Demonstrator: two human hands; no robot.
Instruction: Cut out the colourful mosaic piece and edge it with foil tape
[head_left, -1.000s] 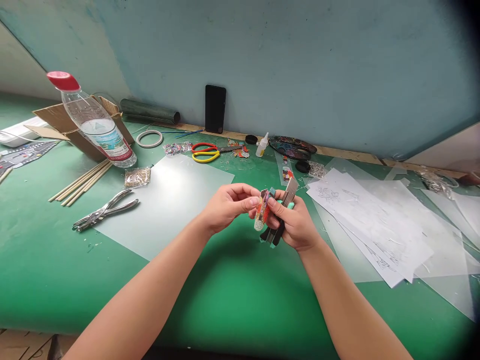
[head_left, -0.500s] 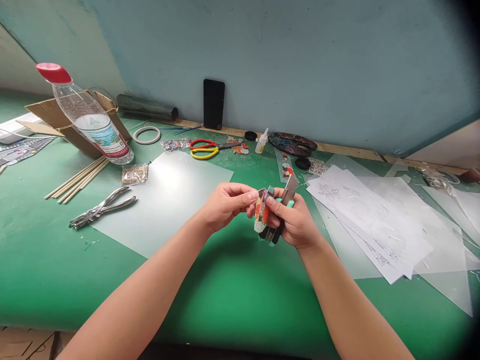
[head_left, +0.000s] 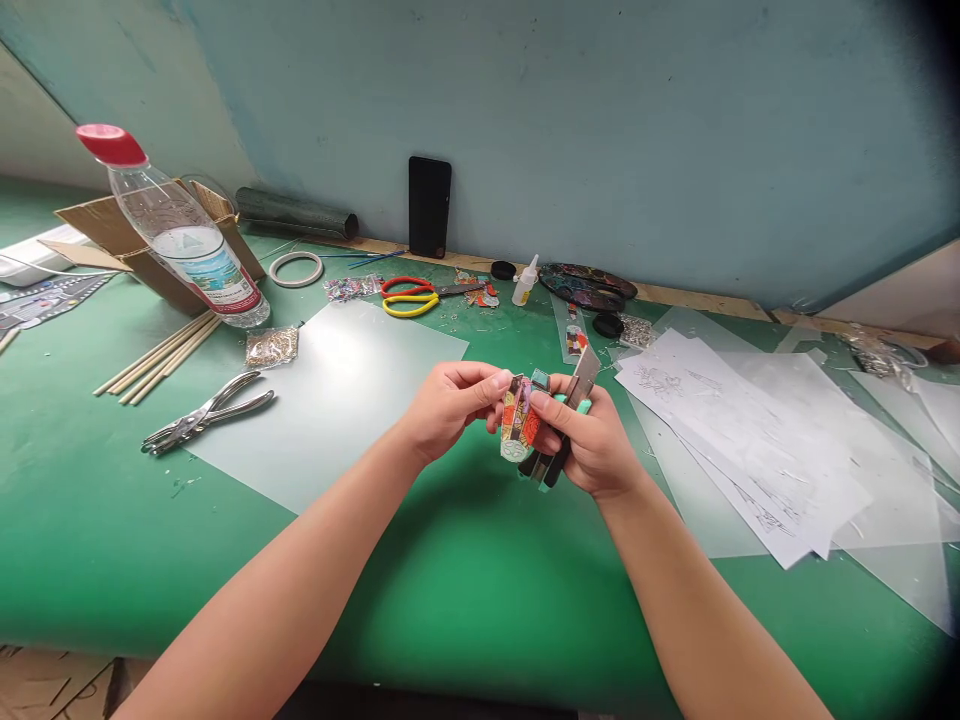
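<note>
The small, flat printed piece (head_left: pixel 517 425) carries red, orange, yellow and purple patches with dark outlines and a pale greenish-white end; the metal-bladed knife (head_left: pixel 557 467) is black, mint green and silver. The scissors (head_left: pixel 437 293) pair red and yellow handles. Dark line drawings mark white paper sheets (head_left: pixel 739 440) on the plain green table (head_left: pixel 450 590).

Green tabletop (head_left: pixel 450 590) under wooden sticks (head_left: pixel 172 357), scissors (head_left: pixel 433 296), 1 white ring (head_left: pixel 296 283)
</note>
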